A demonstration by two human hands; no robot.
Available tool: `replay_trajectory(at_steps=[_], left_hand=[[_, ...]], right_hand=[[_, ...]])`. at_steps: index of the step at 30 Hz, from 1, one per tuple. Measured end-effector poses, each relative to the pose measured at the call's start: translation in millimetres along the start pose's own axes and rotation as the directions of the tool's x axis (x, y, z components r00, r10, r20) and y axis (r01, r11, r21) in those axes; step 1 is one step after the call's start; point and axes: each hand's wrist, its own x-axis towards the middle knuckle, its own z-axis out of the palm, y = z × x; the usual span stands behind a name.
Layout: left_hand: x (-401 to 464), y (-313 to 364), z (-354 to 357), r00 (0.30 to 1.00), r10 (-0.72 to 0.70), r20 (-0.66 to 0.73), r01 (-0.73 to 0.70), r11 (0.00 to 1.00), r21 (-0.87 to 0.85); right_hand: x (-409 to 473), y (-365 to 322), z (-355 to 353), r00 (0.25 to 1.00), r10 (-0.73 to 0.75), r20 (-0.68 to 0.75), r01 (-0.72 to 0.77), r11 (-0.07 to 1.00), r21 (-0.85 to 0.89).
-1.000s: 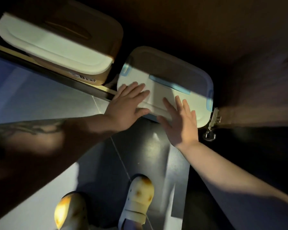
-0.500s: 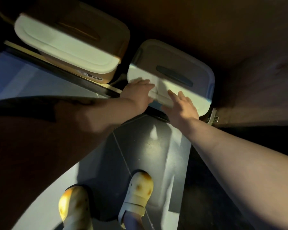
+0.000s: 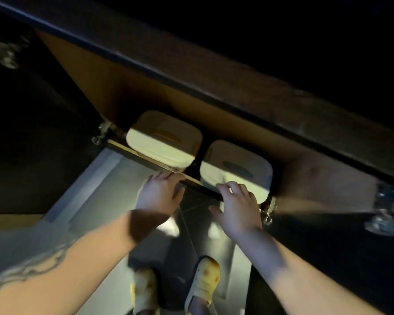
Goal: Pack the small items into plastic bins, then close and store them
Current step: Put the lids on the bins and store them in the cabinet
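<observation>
Two lidded plastic bins stand side by side inside a low cabinet. The left bin point(image 3: 164, 142) has a white lid with an orange handle; the right bin point(image 3: 237, 171) has a white lid with a dark blue handle. My left hand point(image 3: 159, 194) hovers with relaxed fingers at the cabinet's front edge, in front of the gap between the bins, holding nothing. My right hand point(image 3: 237, 205) lies with spread fingers at the front rim of the right bin; whether the fingertips still touch it is blurred.
The cabinet's wooden top edge point(image 3: 191, 87) runs diagonally above the bins. Open cabinet doors with metal hinges point(image 3: 268, 208) flank the opening at left and right. My feet in yellow clogs point(image 3: 203, 280) stand on the grey tiled floor point(image 3: 100, 189).
The right bin has slid fully into the cabinet beside the left one. Both hands have drawn back from its lid toward the front edge, and my head has pulled away and up.
</observation>
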Motion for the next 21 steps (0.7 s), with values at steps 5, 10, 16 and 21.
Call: replay_trajectory(at_steps=[5, 10, 16, 21], left_hand=[[-52.8, 21.1, -89.3, 0.977, -0.168, -0.132, 0.153, 0.981, -0.117], [-117.1, 0.7, -157.9, 0.895, -0.388, -0.218, 0.348, 0.916, -0.200], [-212.7, -74.0, -244.8, 0.696, -0.609, -0.381, 0.525, 0.793, -0.308], [-266.0, -159.5, -306.2, 0.555, -0.684, -0.474, 0.574, 0.727, -0.377]], right_hand=[[-34.3, -48.4, -75.3, 0.998, -0.045, -0.039, 0.048, 0.994, 0.099], [-67.7, -108.1, -111.7, 0.986, -0.166, -0.024, 0.168, 0.976, 0.138], [-81.2, -208.5, -132.3, 0.943, -0.334, -0.002, 0.333, 0.940, 0.078], [-64.6, -331.1, -145.5, 0.835, -0.550, 0.002, 0.549, 0.834, 0.046]])
